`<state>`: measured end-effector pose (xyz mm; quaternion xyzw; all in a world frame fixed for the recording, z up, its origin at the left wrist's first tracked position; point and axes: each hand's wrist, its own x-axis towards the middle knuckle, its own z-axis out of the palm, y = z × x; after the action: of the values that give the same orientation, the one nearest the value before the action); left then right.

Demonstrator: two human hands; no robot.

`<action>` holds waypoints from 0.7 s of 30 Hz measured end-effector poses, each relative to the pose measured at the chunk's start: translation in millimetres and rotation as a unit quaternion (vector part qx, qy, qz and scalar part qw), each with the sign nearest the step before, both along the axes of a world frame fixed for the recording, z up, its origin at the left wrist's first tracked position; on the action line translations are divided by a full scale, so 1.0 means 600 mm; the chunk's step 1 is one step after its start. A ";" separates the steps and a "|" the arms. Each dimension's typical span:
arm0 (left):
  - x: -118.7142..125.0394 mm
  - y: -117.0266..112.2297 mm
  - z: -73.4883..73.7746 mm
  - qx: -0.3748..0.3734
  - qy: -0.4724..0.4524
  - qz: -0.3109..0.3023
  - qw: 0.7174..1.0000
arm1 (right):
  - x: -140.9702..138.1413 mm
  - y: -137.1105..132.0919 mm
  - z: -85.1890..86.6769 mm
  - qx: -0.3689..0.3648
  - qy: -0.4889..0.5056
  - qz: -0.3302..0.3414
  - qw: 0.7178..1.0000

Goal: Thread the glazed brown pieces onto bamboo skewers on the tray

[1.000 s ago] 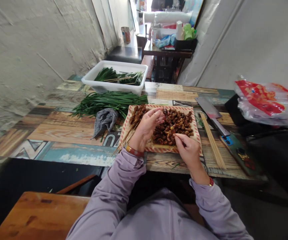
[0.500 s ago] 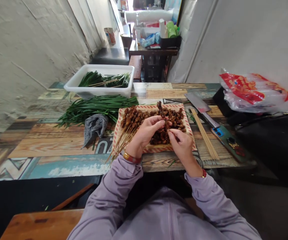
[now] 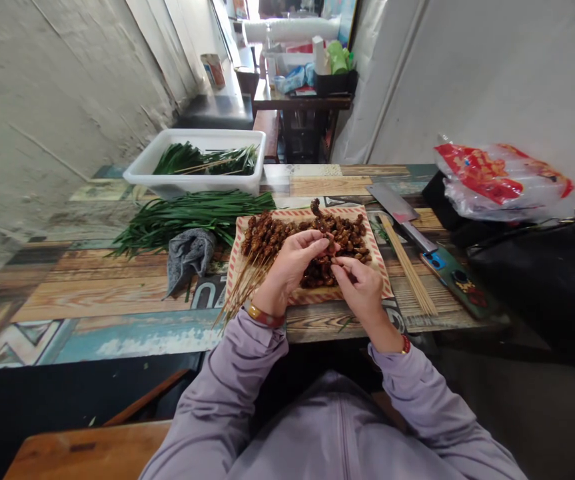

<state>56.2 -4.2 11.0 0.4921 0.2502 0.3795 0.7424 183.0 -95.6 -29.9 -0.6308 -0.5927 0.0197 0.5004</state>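
Note:
A red-and-white striped tray (image 3: 382,283) on the wooden table holds a heap of dark brown meat pieces (image 3: 350,237) and, on its left, finished skewers (image 3: 260,243) whose sticks jut toward me. My left hand (image 3: 292,267) is closed round a skewer (image 3: 320,217) loaded with brown pieces, raised over the tray. My right hand (image 3: 362,290) pinches a small brown piece right at the skewer's lower end, fingertips touching my left hand's.
Green chives (image 3: 187,217) lie left of the tray beside a grey cloth (image 3: 187,257). A white tub (image 3: 167,180) holds more chives. Bare bamboo sticks (image 3: 410,267), a cleaver (image 3: 397,210) and a phone (image 3: 454,280) lie right; a red-printed plastic bag (image 3: 497,180) rests on a black bag (image 3: 557,280).
My right hand lifted a brown piece from the heap up to the skewer in my left hand. The two hands have come together, and the view shifted slightly.

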 end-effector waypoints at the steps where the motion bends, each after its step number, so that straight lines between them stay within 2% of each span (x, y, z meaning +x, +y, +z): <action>1: -0.001 0.002 -0.002 0.001 -0.004 0.007 1.000 | 0.000 -0.001 0.000 -0.006 0.001 0.002 1.000; 9: 0.003 0.001 -0.003 -0.040 -0.029 0.019 0.999 | 0.001 -0.002 0.003 0.009 -0.022 0.012 1.000; 21: 0.009 -0.009 -0.002 -0.035 -0.016 -0.002 0.999 | 0.002 0.000 0.003 0.015 -0.029 -0.015 0.999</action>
<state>61.7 -9.6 9.7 0.4600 0.2503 0.3769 0.7640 183.9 -95.5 -27.8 -0.6320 -0.5979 -0.0153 0.4928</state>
